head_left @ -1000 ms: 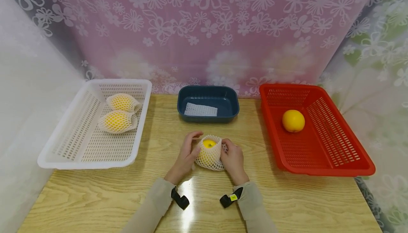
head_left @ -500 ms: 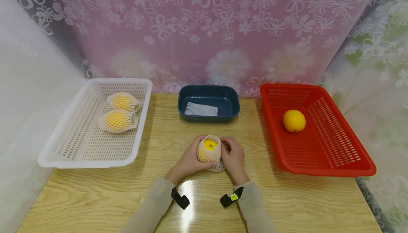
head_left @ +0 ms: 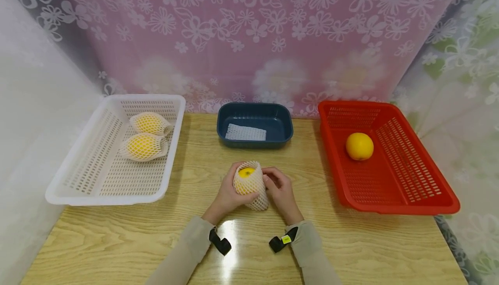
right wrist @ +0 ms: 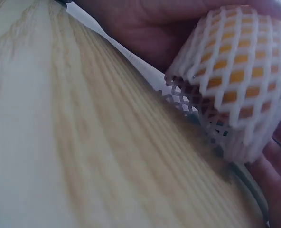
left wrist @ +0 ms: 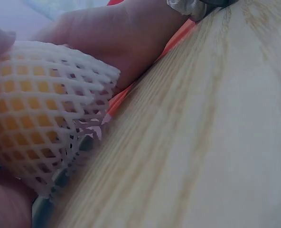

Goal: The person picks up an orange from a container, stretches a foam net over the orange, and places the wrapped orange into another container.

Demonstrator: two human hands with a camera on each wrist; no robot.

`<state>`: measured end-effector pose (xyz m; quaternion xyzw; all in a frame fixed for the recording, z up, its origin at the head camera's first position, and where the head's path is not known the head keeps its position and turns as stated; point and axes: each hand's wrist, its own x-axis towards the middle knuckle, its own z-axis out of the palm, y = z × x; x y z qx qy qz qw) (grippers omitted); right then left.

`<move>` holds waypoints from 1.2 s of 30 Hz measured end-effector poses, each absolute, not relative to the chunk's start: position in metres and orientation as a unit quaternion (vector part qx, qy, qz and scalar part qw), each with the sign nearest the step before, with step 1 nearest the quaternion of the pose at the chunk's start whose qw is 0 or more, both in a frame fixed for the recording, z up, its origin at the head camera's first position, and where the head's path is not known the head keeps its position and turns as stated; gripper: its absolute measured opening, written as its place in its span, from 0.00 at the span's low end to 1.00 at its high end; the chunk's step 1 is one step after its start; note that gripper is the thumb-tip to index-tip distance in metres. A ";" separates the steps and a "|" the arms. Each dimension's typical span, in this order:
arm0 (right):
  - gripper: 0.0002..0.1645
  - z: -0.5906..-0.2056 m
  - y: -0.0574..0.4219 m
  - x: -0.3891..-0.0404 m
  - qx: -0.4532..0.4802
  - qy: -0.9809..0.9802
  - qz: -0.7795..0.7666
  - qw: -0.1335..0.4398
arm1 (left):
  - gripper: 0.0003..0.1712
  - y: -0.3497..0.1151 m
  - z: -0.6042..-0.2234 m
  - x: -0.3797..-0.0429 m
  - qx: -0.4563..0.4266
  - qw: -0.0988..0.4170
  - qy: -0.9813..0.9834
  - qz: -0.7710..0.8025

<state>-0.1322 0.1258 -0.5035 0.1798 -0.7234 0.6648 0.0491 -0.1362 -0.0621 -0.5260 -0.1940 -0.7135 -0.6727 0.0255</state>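
Note:
In the head view, my left hand (head_left: pixel 228 194) grips a round yellow fruit (head_left: pixel 246 173) inside a white foam net sleeve (head_left: pixel 253 187). The fruit's top shows through the net's upper opening. The net's loose lower end extends past the fruit toward the table. My right hand (head_left: pixel 281 192) is at the net's right side, thumb and forefinger pinching its edge. In the left wrist view the mesh (left wrist: pixel 31 104) stretches over the fruit and ends in an open rim. The right wrist view shows the net (right wrist: pixel 240 71) between both hands.
A white basket (head_left: pixel 166 176) at left holds two netted yellow fruits (head_left: pixel 144 147). At the back middle, a dark blue tray (head_left: pixel 255 144) contains a flat foam net (head_left: pixel 245 132). The red basket (head_left: pixel 393 189) at right holds one bare yellow fruit (head_left: pixel 359 146). A wooden table (head_left: pixel 117 241) lies beneath.
My left hand has closed round the netted fruit, lifted and turned it, then shifted slightly left. My right hand has stayed by the net's right side, its fingers moving along the edge.

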 end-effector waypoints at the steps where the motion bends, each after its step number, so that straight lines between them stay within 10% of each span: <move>1: 0.12 -0.508 0.126 -0.134 0.186 -0.717 0.670 0.047 | 0.48 -0.063 -0.526 -0.136 -0.194 0.019 -0.707 -0.680; 14: 0.35 -0.528 0.130 -0.141 0.252 -0.625 0.734 -0.082 | 0.54 -0.062 -0.529 -0.139 -0.183 0.039 -0.615 -0.766; 36: 0.35 -0.526 0.136 -0.139 0.245 -0.645 0.710 -0.141 | 0.29 -0.063 -0.529 -0.137 -0.150 0.039 -0.618 -0.771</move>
